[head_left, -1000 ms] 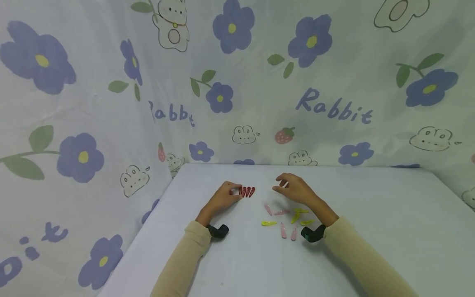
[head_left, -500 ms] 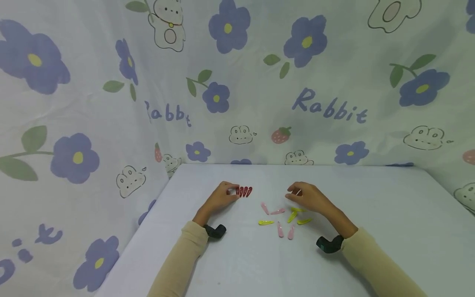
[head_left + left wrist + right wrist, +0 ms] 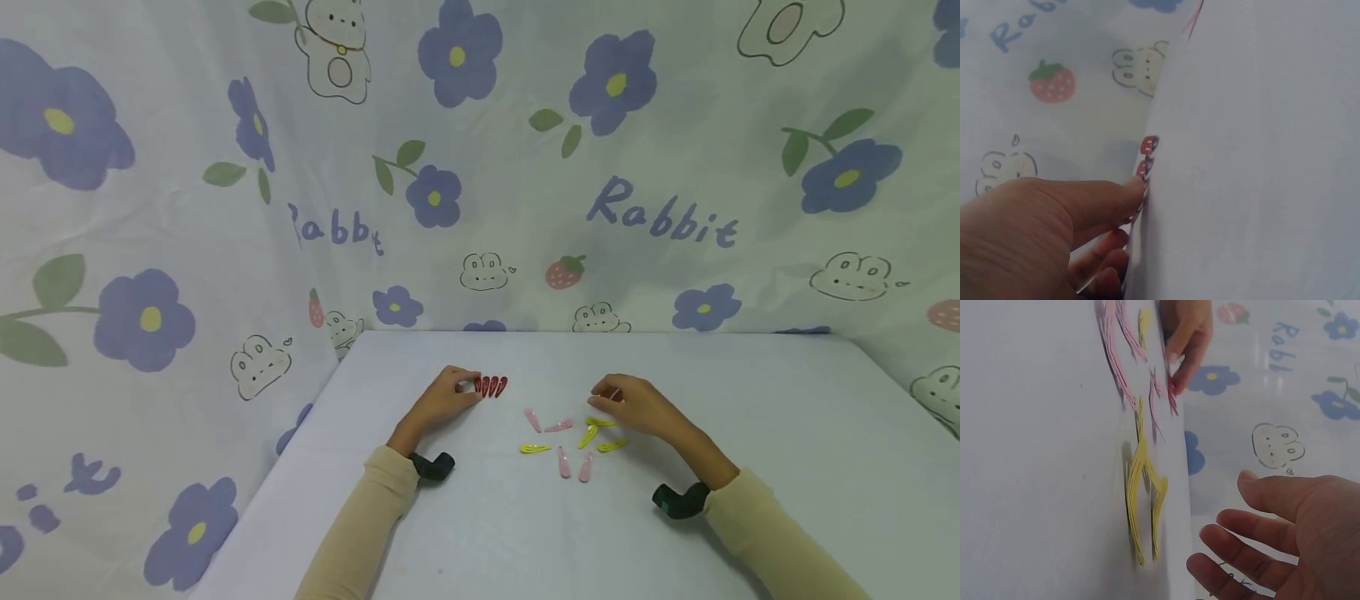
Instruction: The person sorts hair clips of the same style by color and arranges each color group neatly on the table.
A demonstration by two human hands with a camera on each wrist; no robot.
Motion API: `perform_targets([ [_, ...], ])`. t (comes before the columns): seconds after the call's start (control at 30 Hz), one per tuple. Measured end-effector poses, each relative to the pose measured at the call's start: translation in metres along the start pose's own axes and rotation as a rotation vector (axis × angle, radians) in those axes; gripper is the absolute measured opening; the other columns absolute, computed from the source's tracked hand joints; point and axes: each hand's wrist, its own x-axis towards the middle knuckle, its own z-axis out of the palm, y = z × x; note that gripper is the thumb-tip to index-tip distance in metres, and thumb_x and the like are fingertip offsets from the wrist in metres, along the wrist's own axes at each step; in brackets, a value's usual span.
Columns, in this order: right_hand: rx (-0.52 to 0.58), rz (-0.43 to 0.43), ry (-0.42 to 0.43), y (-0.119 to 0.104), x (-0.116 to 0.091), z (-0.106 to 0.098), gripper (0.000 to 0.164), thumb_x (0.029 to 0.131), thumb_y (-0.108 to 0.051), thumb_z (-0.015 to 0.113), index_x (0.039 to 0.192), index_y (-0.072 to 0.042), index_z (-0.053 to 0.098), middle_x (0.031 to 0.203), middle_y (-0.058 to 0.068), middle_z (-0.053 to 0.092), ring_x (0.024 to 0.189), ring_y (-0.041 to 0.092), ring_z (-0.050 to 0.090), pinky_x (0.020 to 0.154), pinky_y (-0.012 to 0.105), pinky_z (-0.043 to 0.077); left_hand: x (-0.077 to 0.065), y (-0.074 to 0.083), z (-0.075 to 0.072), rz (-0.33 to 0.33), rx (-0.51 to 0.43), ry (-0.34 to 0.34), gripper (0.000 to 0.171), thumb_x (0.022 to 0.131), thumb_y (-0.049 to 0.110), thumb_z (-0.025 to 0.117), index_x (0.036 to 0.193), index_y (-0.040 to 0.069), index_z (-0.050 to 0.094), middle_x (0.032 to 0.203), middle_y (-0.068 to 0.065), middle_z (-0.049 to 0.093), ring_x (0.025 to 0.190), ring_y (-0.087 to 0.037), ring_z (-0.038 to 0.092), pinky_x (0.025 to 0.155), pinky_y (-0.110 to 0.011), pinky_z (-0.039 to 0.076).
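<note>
Red clips (image 3: 493, 386) | head only: four | left fingers (image 3: 1104, 200) pinching one | right fingers (image 3: 1257, 531) spread

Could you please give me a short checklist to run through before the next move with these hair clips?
1. Red clips lined up side by side: ok, four in a row.
2. Left hand off the red clips: not ok, it pinches the leftmost one.
3. Right hand free: ok, relaxed and holding nothing.
4. Yellow clips separated from each other: not ok, two appear to touch.
5. Pink clips uncovered: ok, four lie in view.
</note>
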Motion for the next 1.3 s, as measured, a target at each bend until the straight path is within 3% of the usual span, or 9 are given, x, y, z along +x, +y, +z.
perform_targets([
  [0.2,0.005,-0.022,0.008,0.004,-0.004,-0.002,0.019,0.095,-0.027,0.068,0.105,-0.011,0.071,0.098,0.001,0.07,0.091,0.018,0.06,0.077,0.034,0.051,0.001,-0.001,0.001,-0.006,-0.008,-0.003,0.043,0.094,0.023,0.07,0.136,0.014,0.063,0.132,-0.014,0.054,0.106,-0.024,0.054,0.09,-0.043,0.047],
  [0.47,0.02,0.011,-0.028,0.008,-0.006,0.002,0.021,0.095,-0.027,0.069,0.108,-0.01,0.071,0.101,0.003,0.07,0.093,0.019,0.062,0.076,0.034,0.053,0.003,-0.006,0.002,0.0,-0.018,-0.015,0.047,0.094,0.025,0.07,0.139,0.015,0.06,0.134,-0.013,0.054,0.106,-0.023,0.054,0.091,-0.041,0.047],
  [0.73,0.014,0.009,-0.026,0.012,-0.002,0.002,0.021,0.095,-0.027,0.069,0.108,-0.01,0.07,0.1,0.003,0.07,0.093,0.019,0.063,0.077,0.034,0.054,0.004,-0.002,-0.003,-0.015,-0.017,-0.019,0.054,0.096,0.029,0.066,0.146,0.017,0.052,0.137,-0.012,0.055,0.107,-0.023,0.055,0.092,-0.043,0.046],
  [0.8,0.016,0.001,-0.025,0.012,-0.001,0.003,0.021,0.095,-0.026,0.069,0.108,-0.01,0.07,0.101,0.003,0.07,0.093,0.02,0.063,0.078,0.035,0.054,0.002,0.0,-0.003,-0.006,0.007,0.022,0.052,0.097,0.027,0.064,0.146,0.014,0.052,0.135,-0.015,0.055,0.105,-0.025,0.058,0.091,-0.044,0.048],
  [1.0,-0.001,-0.047,0.055,0.004,0.0,0.0,0.017,0.095,-0.022,0.068,0.106,-0.009,0.071,0.098,0.003,0.069,0.093,0.02,0.06,0.08,0.036,0.051,0.002,0.027,0.0,0.068,0.233,0.339,0.039,0.102,0.03,0.058,0.132,0.006,0.061,0.117,-0.016,0.061,0.102,-0.029,0.063,0.086,-0.044,0.053],
  [1.07,-0.007,-0.065,0.08,-0.001,0.001,0.001,0.015,0.095,-0.02,0.069,0.105,-0.01,0.071,0.095,0.002,0.068,0.09,0.019,0.059,0.077,0.033,0.05,0.0,0.039,0.001,0.103,0.291,0.39,0.032,0.101,0.029,0.059,0.124,0.007,0.064,0.107,-0.013,0.062,0.095,-0.026,0.063,0.079,-0.04,0.053],
  [1.17,-0.013,-0.095,0.06,-0.009,0.002,0.004,0.016,0.093,-0.02,0.07,0.104,-0.009,0.071,0.09,0.001,0.066,0.084,0.017,0.056,0.071,0.028,0.048,-0.005,0.057,0.004,0.117,0.357,0.366,0.022,0.099,0.026,0.063,0.113,0.009,0.066,0.095,-0.006,0.061,0.083,-0.019,0.059,0.07,-0.033,0.05],
  [1.3,-0.036,-0.117,0.013,-0.016,0.005,0.008,0.018,0.092,-0.021,0.073,0.103,-0.007,0.071,0.084,0.0,0.062,0.076,0.013,0.053,0.065,0.023,0.046,-0.011,0.08,0.01,0.129,0.454,0.207,0.016,0.097,0.026,0.065,0.104,0.011,0.066,0.089,-0.001,0.059,0.076,-0.014,0.053,0.066,-0.027,0.047],
])
